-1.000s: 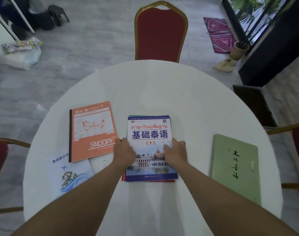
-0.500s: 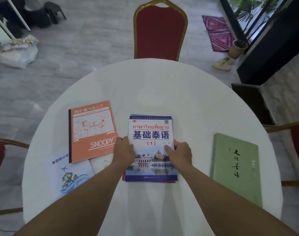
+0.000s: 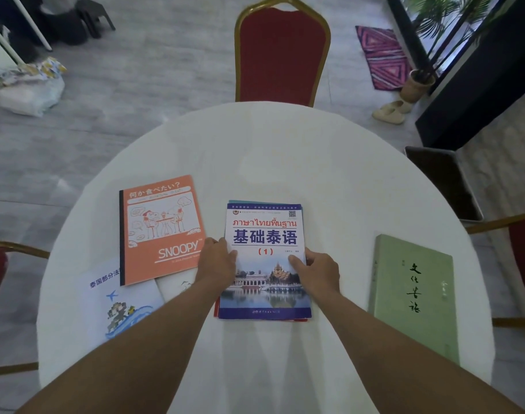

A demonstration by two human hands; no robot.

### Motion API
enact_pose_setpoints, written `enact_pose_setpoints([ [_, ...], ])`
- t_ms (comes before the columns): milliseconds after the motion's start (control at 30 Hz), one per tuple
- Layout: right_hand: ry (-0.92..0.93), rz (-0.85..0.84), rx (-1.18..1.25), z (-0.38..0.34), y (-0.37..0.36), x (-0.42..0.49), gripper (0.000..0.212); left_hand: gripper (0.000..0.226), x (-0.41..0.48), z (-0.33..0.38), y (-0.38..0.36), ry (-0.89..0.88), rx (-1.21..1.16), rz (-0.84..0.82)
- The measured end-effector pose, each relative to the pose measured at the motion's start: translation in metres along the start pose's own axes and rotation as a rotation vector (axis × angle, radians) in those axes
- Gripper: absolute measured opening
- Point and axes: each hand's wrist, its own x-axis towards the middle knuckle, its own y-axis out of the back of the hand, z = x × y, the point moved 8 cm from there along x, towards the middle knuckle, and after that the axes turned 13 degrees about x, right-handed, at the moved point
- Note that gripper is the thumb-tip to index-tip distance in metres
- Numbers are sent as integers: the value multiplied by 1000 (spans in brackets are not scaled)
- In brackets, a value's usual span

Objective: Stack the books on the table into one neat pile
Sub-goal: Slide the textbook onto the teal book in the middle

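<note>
Mid-frame on the round desk [image 3: 285, 150], the left hand [image 3: 216, 261] and right hand [image 3: 316, 268] press loosely curled against the sides of a small pile [image 3: 265, 264]; an orange notebook [image 3: 161, 228], white booklet [image 3: 117, 306] and green book [image 3: 413, 294] remain unstacked.

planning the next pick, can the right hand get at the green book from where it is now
Probably yes: the green book lies flat and alone to the right of the right hand, with only bare tablecloth between them.

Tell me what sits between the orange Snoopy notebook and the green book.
In the head view, the blue Thai textbook tops a small pile there, left hand and right hand at its sides; bare tablecloth runs on to the green book.
</note>
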Motion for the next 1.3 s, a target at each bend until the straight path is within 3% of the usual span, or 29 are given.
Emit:
enact_pose_setpoints([
  [400,0,-71,-53,11,-10,7,36,46,-7,4,0,-15,43,-66],
  [733,2,-92,-74,12,-16,5,42,40,-7,13,1,-42,94,-110],
  [1300,-47,-157,-178,9,-14,-2,39,90,-18,10,-8,-50,143,-274],
])
